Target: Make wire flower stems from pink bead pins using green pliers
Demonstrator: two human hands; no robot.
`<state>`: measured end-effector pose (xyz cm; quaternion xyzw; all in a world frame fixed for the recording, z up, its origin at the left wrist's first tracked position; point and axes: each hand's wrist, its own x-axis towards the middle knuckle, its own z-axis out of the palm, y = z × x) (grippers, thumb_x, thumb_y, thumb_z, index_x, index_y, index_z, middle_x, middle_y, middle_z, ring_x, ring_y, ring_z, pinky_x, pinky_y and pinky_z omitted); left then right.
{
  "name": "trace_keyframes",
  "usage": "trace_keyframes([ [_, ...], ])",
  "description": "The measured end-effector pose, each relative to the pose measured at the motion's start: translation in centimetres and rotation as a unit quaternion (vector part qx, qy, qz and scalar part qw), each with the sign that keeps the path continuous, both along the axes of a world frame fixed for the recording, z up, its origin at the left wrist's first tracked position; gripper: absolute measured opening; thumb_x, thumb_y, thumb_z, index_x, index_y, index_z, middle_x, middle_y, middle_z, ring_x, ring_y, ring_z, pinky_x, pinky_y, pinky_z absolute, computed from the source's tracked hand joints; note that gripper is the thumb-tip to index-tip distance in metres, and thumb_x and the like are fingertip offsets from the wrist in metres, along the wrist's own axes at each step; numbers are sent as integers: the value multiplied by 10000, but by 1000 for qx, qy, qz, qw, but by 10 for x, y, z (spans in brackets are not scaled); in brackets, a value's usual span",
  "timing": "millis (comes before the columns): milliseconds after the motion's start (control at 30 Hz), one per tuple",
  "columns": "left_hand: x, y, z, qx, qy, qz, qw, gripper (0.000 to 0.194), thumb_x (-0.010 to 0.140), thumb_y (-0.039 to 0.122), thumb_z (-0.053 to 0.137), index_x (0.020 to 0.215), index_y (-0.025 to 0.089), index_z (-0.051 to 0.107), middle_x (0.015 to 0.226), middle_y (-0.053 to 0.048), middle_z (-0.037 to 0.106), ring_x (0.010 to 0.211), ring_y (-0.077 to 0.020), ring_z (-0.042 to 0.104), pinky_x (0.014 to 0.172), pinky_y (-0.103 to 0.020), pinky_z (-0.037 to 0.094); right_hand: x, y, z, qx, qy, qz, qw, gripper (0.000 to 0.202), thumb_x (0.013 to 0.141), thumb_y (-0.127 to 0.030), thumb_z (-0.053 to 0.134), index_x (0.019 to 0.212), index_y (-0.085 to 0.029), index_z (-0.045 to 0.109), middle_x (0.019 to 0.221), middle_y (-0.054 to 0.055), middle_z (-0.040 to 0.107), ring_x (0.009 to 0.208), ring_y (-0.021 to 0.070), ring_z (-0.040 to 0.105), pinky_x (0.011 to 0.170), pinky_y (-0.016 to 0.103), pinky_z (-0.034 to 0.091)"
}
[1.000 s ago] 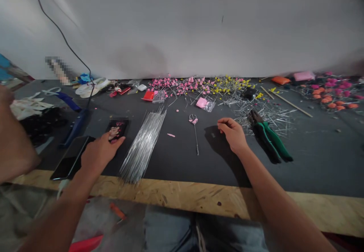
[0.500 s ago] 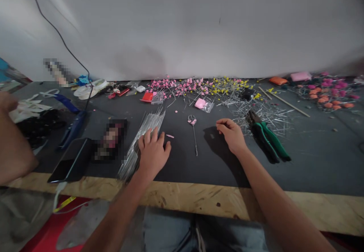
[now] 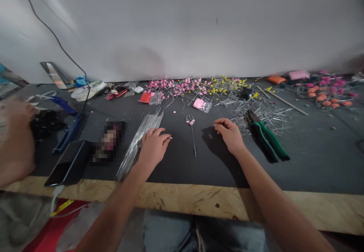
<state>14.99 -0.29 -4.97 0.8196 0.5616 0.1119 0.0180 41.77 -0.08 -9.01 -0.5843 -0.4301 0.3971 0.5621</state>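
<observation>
My left hand (image 3: 155, 144) is beside a bundle of thin silver wires (image 3: 136, 146), thumb and forefinger closed on a small pink clay strip (image 3: 170, 137). Between my hands lies a wire stem (image 3: 193, 142) whose round looped head carries pink clay bits (image 3: 190, 122). My right hand (image 3: 229, 133) hovers right of that stem, fingertips pinched together; whatever is in them is too small to make out. Green-handled pliers (image 3: 269, 140) lie to the right of it on loose wires (image 3: 264, 113). A pink clay packet (image 3: 199, 103) lies beyond the stem.
Pink-tipped (image 3: 182, 86) and yellow-tipped wires (image 3: 227, 85) are heaped along the wall. Orange and magenta flower stems (image 3: 327, 91) lie far right. At left are a phone (image 3: 66, 165), a blue tool (image 3: 68, 130) and another person's arm (image 3: 17, 142). A wooden stick (image 3: 287, 103) lies at the right.
My left hand has drawn its fingers together and picked up the pink strip that lay on the table. My right hand stays pinched in place. The other person's hand has moved right.
</observation>
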Motion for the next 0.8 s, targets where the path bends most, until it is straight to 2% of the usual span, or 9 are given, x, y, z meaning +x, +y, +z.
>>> trace_keyframes([
  [167,-5,13,6,-71,-31,-62,995,211,837,274,448,854,194,643,897,-59,618,856,-188,550,796,-336,412,0,1,0,-7,-1,5,1000,162,676,-327,600,780,-204,616,642,-18,537,561,111,454,553,249,379],
  [333,-1,12,8,-80,-31,-56,995,205,830,248,431,811,185,626,831,-65,616,807,-189,564,746,-325,424,0,1,0,-8,1,6,1000,185,669,-346,603,781,-200,618,648,-10,544,563,117,460,550,253,386],
  [567,3,16,4,-88,-55,-33,994,321,846,221,373,1073,165,593,960,-104,613,872,-206,586,782,-339,439,0,1,1,-7,10,10,1000,163,676,-327,599,782,-205,620,641,-20,546,564,112,462,554,249,380],
  [700,12,25,0,-87,-173,-5,981,258,822,252,431,933,182,653,909,-87,628,849,-198,588,791,-346,449,1,1,1,-9,5,11,1000,168,678,-327,598,788,-202,620,646,-15,548,562,115,462,548,250,383],
  [767,21,29,-5,-124,-284,38,950,218,799,285,481,902,198,652,860,-68,643,748,-172,597,703,-316,473,1,2,1,-8,4,11,1000,164,679,-326,598,786,-205,622,648,-18,550,560,112,459,547,247,381],
  [800,26,30,-8,-158,-346,61,923,213,784,305,508,904,198,647,822,-59,646,677,-155,594,646,-299,476,1,2,0,-8,5,12,1000,163,679,-328,598,784,-207,622,650,-19,550,560,111,458,548,247,380],
])
